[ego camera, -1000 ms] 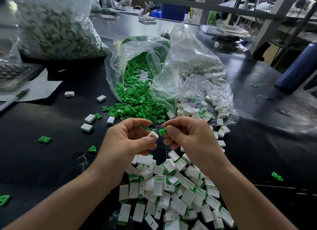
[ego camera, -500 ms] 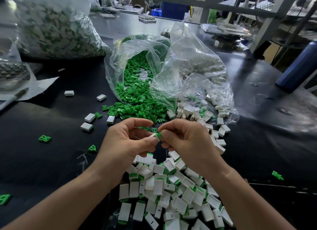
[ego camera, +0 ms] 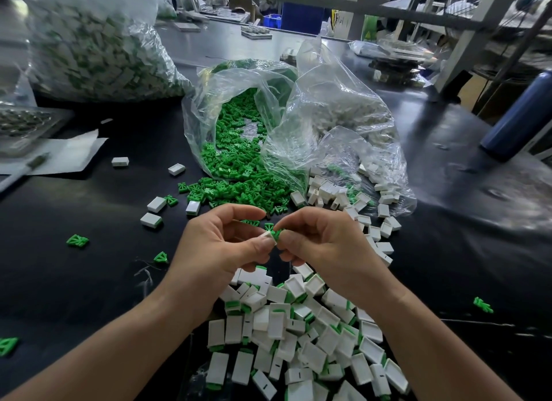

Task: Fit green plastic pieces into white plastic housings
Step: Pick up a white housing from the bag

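Left grip (ego camera: 221, 245) pinches a white housing (ego camera: 266, 235) between thumb and forefinger. Right grip (ego camera: 325, 248) pinches a green piece (ego camera: 276, 234) against the housing's open end. The two parts touch, held above the counter (ego camera: 89, 281) about midway between its near and far edges.

I judge the insertion step is in hand. The green piece looks only partly entered, though the fingers hide how deep it sits. The next move calls for a straight push along the housing until the piece seats, kept square so it does not jam.

Toward the near edge lies the pile of fitted housings (ego camera: 298, 326), where I expect this one belongs. Toward the far edge the green-piece bag (ego camera: 239, 149) spills its stock, with the empty-housing bag (ego camera: 343, 125) just beside it toward the right edge.
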Motion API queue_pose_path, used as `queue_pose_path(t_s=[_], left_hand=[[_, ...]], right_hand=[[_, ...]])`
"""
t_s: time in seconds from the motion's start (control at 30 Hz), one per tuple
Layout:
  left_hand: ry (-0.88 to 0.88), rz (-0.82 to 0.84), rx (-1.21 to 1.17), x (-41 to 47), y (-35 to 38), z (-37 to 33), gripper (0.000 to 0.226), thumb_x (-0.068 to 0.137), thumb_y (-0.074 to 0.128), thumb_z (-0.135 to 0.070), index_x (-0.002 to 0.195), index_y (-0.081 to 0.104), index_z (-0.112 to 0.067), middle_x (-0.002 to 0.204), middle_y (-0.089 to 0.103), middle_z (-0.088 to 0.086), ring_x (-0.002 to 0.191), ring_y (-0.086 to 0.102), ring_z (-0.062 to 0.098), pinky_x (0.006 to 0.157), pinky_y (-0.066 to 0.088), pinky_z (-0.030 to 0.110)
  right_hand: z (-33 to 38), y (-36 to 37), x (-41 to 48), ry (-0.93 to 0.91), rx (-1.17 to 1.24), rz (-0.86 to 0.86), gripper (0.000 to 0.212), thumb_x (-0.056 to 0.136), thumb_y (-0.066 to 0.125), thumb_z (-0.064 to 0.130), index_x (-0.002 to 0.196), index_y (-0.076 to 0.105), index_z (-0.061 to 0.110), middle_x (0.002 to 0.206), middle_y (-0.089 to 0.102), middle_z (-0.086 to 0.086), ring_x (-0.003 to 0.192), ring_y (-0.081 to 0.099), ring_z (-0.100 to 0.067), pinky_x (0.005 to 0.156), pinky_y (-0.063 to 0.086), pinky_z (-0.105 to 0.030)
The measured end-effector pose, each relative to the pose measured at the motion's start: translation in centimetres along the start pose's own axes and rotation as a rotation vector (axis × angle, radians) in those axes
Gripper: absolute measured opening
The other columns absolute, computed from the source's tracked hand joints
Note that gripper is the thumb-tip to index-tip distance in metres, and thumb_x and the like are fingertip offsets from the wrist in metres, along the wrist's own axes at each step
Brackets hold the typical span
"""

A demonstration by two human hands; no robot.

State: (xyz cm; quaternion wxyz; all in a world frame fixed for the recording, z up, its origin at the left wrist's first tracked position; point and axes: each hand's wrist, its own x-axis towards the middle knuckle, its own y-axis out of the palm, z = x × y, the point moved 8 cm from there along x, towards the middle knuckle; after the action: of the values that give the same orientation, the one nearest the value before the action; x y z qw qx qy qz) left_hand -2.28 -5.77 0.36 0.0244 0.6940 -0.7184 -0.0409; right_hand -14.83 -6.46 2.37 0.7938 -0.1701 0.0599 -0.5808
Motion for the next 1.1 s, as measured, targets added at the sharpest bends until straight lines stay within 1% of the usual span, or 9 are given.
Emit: queue_pose_path(t_s=[0.2, 0.4, 0.47, 0.53, 0.6, 0.73, 0.8, 0.93, 1.1], left_hand=[[-0.010, -0.012, 0.012, 0.0, -0.1, 0.0, 0.037, 0.051, 0.071, -0.015, 0.088, 0.065, -0.015, 0.062, 0.069, 0.000, 0.053, 0.065, 0.013, 0.046, 0.049, 0.017], [0.000, -0.004, 0.036, 0.0, -0.1, 0.0, 0.030, 0.065, 0.073, -0.001, 0.089, 0.065, -0.016, 0.065, 0.069, 0.000, 0.058, 0.067, 0.015, 0.049, 0.051, 0.019], [0.004, -0.005, 0.031, 0.0, -0.1, -0.1, 0.029, 0.066, 0.072, -0.001, 0.089, 0.065, -0.017, 0.064, 0.069, 0.001, 0.057, 0.067, 0.016, 0.046, 0.049, 0.018], [0.018, 0.000, 0.041, -0.1, -0.1, -0.2, 0.028, 0.067, 0.073, 0.000, 0.088, 0.065, -0.017, 0.064, 0.069, 0.000, 0.056, 0.067, 0.014, 0.046, 0.047, 0.017], [0.036, 0.005, 0.048, -0.1, 0.0, -0.5, 0.029, 0.064, 0.074, -0.002, 0.087, 0.065, -0.018, 0.064, 0.069, 0.000, 0.056, 0.066, 0.012, 0.046, 0.047, 0.016], [0.064, 0.021, 0.032, -0.2, 0.1, -0.9, 0.035, 0.052, 0.073, -0.013, 0.085, 0.066, -0.018, 0.065, 0.070, 0.003, 0.055, 0.065, 0.009, 0.049, 0.047, 0.014], [0.080, 0.032, 0.033, -0.2, 0.1, -1.0, 0.035, 0.051, 0.073, -0.012, 0.085, 0.066, -0.019, 0.064, 0.070, 0.003, 0.056, 0.066, 0.009, 0.051, 0.048, 0.014], [0.151, 0.060, 0.148, -0.4, 0.1, -1.6, 0.038, 0.060, 0.076, 0.001, 0.086, 0.066, -0.025, 0.067, 0.071, 0.003, 0.058, 0.066, 0.009, 0.054, 0.050, 0.015], [0.211, 0.084, 0.292, -0.4, 0.2, -1.8, 0.047, 0.064, 0.077, 0.005, 0.088, 0.066, -0.033, 0.070, 0.071, 0.003, 0.060, 0.066, 0.010, 0.056, 0.050, 0.014]], right_hand=[[-0.4, 0.1, 0.0, 0.025, -0.004, 0.007, 0.019, 0.088, 0.058, 0.005, 0.080, 0.063, 0.022, 0.070, 0.066, -0.001, 0.059, 0.062, -0.008, 0.056, 0.050, -0.019], [-0.6, 0.2, -0.1, 0.045, -0.141, 0.007, 0.019, 0.090, 0.056, 0.016, 0.072, 0.059, 0.022, 0.067, 0.062, 0.004, 0.056, 0.058, -0.002, 0.051, 0.043, -0.011], [-0.6, 0.4, -0.1, 0.045, -0.195, 0.016, 0.020, 0.091, 0.053, 0.022, 0.073, 0.060, 0.016, 0.068, 0.062, 0.002, 0.059, 0.059, -0.006, 0.053, 0.047, -0.020], [-0.6, 0.5, -0.2, 0.027, -0.245, 0.020, 0.023, 0.092, 0.051, 0.024, 0.077, 0.060, 0.009, 0.067, 0.061, 0.001, 0.065, 0.060, -0.017, 0.064, 0.051, -0.039], [-0.4, 0.5, -0.2, 0.000, -0.291, 0.032, 0.023, 0.093, 0.050, 0.021, 0.078, 0.059, 0.007, 0.065, 0.059, 0.001, 0.069, 0.058, -0.024, 0.067, 0.049, -0.046], [-0.2, 0.5, -0.3, -0.021, -0.328, 0.078, 0.027, 0.093, 0.051, 0.018, 0.066, 0.051, 0.025, 0.058, 0.050, 0.009, 0.058, 0.048, -0.010, 0.060, 0.044, -0.033], [0.1, 0.5, -0.4, -0.046, -0.347, 0.092, 0.027, 0.093, 0.051, 0.016, 0.067, 0.050, 0.023, 0.058, 0.049, 0.008, 0.055, 0.043, -0.007, 0.055, 0.038, -0.028], [1.0, 1.0, -0.5, -0.141, -0.478, 0.113, 0.021, 0.092, 0.051, 0.014, 0.072, 0.051, 0.015, 0.063, 0.051, -0.001, 0.061, 0.046, -0.021, 0.058, 0.038, -0.036], [1.7, 1.5, -0.7, -0.228, -0.665, 0.159, 0.017, 0.093, 0.050, 0.013, 0.076, 0.053, 0.009, 0.065, 0.044, 0.006, 0.065, 0.044, -0.021, 0.061, 0.035, -0.038]])
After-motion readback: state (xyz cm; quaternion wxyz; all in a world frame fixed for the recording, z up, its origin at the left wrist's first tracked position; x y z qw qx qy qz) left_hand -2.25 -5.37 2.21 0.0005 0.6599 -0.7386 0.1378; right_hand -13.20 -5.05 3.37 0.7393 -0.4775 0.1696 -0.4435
